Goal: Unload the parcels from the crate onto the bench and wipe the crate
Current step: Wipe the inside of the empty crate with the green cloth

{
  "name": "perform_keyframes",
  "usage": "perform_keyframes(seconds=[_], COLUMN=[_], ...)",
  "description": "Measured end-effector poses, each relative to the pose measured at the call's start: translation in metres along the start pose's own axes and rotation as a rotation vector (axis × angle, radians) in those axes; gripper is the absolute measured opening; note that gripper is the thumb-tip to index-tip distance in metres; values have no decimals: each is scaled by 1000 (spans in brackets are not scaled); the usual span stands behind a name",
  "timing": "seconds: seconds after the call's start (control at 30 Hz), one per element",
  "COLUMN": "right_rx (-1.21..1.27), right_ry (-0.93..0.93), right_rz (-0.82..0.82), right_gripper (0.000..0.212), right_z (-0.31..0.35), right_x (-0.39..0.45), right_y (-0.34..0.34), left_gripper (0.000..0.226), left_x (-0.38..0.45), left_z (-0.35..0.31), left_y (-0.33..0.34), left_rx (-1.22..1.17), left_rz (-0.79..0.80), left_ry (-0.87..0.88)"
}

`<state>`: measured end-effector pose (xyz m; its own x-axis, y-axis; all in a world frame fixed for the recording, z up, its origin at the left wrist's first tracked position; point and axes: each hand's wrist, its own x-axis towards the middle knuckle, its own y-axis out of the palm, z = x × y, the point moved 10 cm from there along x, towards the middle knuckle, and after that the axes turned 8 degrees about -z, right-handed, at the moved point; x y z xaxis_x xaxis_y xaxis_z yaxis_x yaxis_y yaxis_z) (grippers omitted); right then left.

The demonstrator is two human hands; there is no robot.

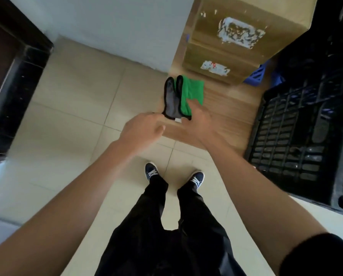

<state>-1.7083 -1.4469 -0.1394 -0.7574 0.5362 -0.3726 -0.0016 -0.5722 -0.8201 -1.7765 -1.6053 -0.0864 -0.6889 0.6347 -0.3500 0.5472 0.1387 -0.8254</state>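
A pale tiled floor (71, 108) fills most of the view, with the person's legs in black trousers (178, 226) and blue shoes (151, 172) standing on it. To the right sits the black plastic crate (298, 140), its gridded bottom showing, resting on the near right part of the wooden tabletop (226, 108). Behind it, at the far end of the tabletop against the white wall (116, 22), stands a large cardboard box (236, 36) with torn labels, stacked on or just beside a second cardboard box (210, 64); whether they are two separate parcels is hard to tell. A bit of blue plastic (256, 75) peeks out between the boxes and the crate. At the tabletop's left edge lies a folded cloth (183, 96), green on one side and grey with black trim on the other, partly hanging over the edge. The right hand (196, 120) rests on the near end of the green part, its fingers straight and loosely spread on the cloth. The left hand (141, 130) hovers just beside the cloth's near corner, fingers loosely curled; motion blur hides whether it touches the cloth.
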Motion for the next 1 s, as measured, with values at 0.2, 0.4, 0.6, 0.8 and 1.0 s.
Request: perform_keyframes(seconds=[0.2,0.4,0.6,0.8,1.0], right_rx=[-135,-333,-354,-466,-344], right_ry=[-19,-51,-113,-120,-58], right_rz=[-81,-100,-223,-231,-147], right_gripper=[89,71,44,33,36], right_z=[15,14,11,3,-10], right_x=[39,38,17,0,-12], right_y=[31,54,47,42,34], left_gripper=[45,44,43,43,42], left_x=[-5,-10,-8,-9,-12], left_z=[30,42,41,30,15], left_y=[28,50,55,51,46], left_rx=[-86,-147,-171,-147,-116], left_rz=[22,46,61,68,46], left_ry=[-66,-117,-142,-91,-34])
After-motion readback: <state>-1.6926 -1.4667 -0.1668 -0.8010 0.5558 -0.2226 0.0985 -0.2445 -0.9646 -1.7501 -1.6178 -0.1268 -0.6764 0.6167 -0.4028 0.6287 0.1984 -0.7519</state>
